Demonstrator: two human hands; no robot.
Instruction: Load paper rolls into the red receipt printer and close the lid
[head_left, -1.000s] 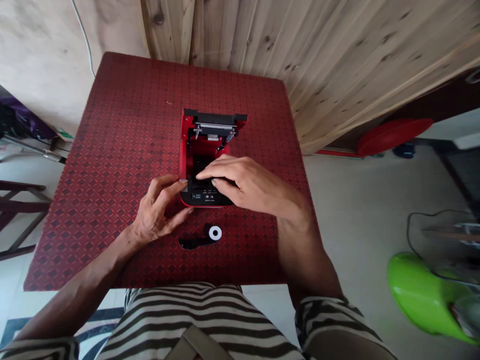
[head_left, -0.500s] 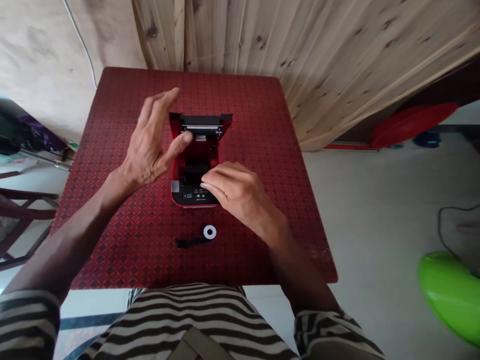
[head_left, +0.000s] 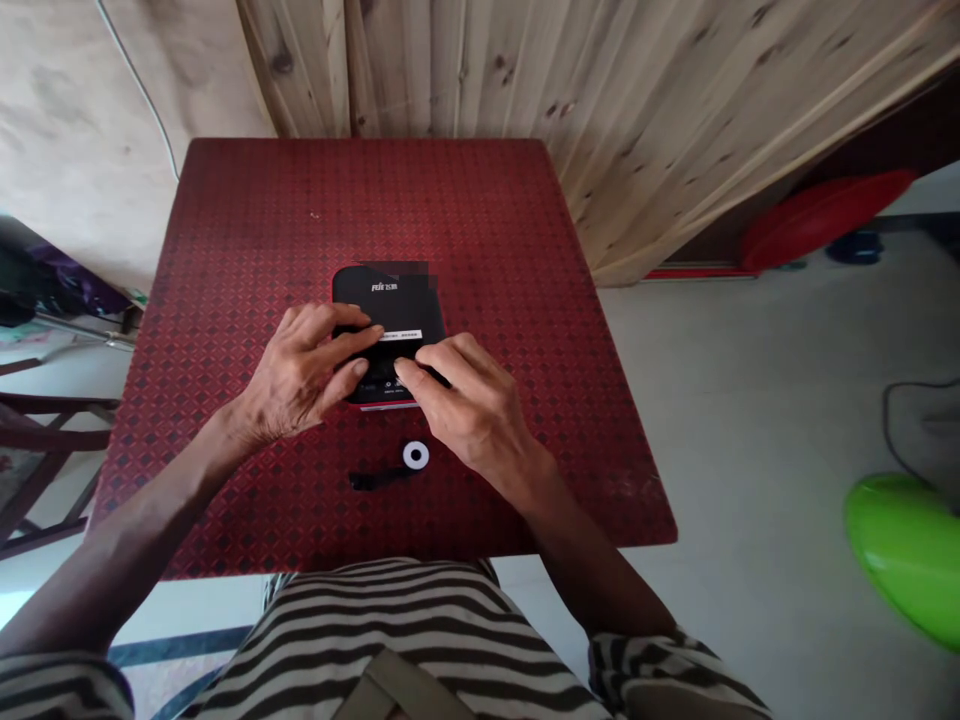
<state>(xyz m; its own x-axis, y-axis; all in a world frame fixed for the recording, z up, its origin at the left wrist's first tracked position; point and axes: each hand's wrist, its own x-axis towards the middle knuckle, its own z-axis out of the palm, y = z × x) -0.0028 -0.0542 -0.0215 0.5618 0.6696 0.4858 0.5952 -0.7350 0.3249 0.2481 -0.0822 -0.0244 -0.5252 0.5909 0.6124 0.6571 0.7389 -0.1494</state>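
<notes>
A small red and black label printer (head_left: 390,300) sits on the table, its black lid down. A white sticker (head_left: 402,336) crosses the lid, and pale lettering shows towards its far end. My left hand (head_left: 304,365) rests on the printer's left side, fingers stretched over the lid and thumb apart near the front panel. At the right front, my right hand (head_left: 472,400) has bent fingers and thumb against the lid's edge; its fingertips partly hide the panel. Nearer me lies a small roll (head_left: 415,455) with a white ring face and dark centre. A dark strip (head_left: 375,481) extends left from it.
The printer stands on a table with a red patterned cover (head_left: 247,220). A plank wall (head_left: 450,70) rises behind it. A wooden chair (head_left: 45,440) is at the left, and a bright green object (head_left: 900,560) stands on the floor at the right.
The printer's raised lid has come down and now covers the inside. My left hand has dropped from beside the lid onto it. My right hand has stayed near the front.
</notes>
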